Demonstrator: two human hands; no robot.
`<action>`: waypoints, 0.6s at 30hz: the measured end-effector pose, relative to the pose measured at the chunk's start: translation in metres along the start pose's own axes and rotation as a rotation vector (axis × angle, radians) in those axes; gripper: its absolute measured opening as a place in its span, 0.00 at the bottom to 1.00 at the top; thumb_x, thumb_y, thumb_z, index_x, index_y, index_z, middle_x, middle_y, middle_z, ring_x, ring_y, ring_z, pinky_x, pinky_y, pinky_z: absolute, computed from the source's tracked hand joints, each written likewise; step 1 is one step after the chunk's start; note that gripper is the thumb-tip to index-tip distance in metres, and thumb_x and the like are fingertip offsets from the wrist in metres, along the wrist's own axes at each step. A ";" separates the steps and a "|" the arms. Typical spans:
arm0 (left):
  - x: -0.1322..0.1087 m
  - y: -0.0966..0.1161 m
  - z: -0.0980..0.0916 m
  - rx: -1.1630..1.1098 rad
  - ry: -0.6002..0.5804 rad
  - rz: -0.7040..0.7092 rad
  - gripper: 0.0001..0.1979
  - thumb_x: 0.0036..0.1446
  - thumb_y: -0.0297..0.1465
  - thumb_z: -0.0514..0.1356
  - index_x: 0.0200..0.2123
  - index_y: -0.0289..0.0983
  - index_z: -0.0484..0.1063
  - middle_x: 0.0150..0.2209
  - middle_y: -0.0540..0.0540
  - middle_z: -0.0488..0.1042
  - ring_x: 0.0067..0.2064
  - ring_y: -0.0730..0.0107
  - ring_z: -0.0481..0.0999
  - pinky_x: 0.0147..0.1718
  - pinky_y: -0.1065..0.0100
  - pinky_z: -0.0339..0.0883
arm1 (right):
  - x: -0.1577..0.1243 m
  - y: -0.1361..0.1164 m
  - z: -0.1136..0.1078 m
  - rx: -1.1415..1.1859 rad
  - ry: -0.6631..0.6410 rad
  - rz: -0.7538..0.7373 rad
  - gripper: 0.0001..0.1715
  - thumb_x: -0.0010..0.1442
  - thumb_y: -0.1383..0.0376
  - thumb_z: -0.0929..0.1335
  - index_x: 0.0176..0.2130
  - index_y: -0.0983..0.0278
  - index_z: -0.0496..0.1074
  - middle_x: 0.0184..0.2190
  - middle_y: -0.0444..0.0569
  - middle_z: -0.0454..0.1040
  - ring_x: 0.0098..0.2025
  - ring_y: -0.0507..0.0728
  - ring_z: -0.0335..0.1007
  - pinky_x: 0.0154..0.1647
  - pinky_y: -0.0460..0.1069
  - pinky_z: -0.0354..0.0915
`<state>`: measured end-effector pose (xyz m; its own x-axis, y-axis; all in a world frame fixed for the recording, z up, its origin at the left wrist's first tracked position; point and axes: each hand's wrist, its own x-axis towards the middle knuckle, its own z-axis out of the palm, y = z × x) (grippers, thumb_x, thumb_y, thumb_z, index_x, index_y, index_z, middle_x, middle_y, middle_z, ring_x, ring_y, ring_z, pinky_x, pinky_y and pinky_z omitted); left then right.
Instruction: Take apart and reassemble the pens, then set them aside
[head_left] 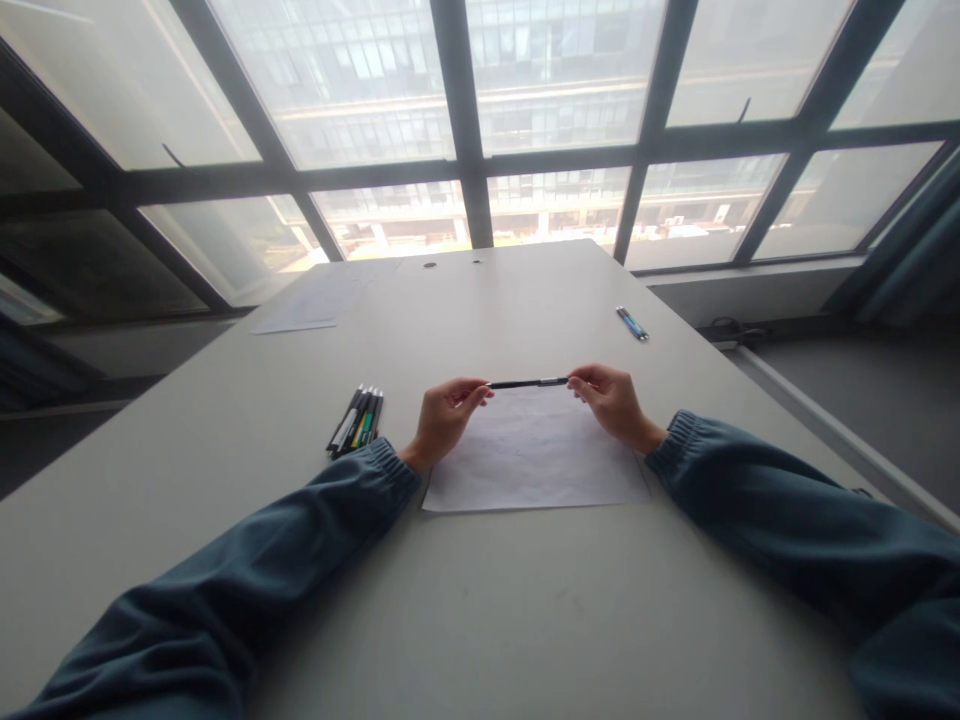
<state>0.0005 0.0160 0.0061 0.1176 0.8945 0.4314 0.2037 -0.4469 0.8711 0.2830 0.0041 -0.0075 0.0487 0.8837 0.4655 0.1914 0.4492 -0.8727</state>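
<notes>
A thin dark pen (528, 383) is held level between my two hands, just above the far edge of a white sheet of paper (534, 460). My left hand (444, 418) pinches the pen's left end with closed fingers. The right end, which has a silvery part, is pinched by my right hand (611, 402). Both wrists rest near the sheet's sides on the pale table (480, 600).
Several pens (357, 422) lie bunched to the left of my left hand. A single blue pen (631, 323) lies far right on the table. Another sheet (315, 303) lies at the far left corner. Large windows rise behind the table's far edge.
</notes>
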 end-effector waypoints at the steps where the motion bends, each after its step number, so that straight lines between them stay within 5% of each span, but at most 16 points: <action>1: 0.000 0.000 0.000 0.001 -0.001 0.001 0.18 0.56 0.43 0.68 0.39 0.33 0.80 0.34 0.40 0.83 0.32 0.65 0.82 0.36 0.65 0.77 | 0.000 0.000 0.000 0.000 0.000 -0.002 0.16 0.58 0.53 0.73 0.34 0.65 0.78 0.27 0.48 0.77 0.26 0.53 0.71 0.29 0.49 0.69; 18: -0.001 0.004 0.001 0.008 -0.003 -0.007 0.19 0.56 0.44 0.68 0.38 0.32 0.80 0.32 0.40 0.83 0.30 0.66 0.81 0.34 0.66 0.77 | -0.001 -0.002 -0.001 -0.020 -0.003 -0.011 0.18 0.59 0.52 0.72 0.33 0.65 0.77 0.27 0.48 0.78 0.27 0.53 0.71 0.29 0.49 0.70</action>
<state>0.0023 0.0138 0.0091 0.1188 0.8974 0.4248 0.2119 -0.4409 0.8722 0.2833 0.0025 -0.0058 0.0435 0.8792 0.4745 0.2117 0.4560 -0.8644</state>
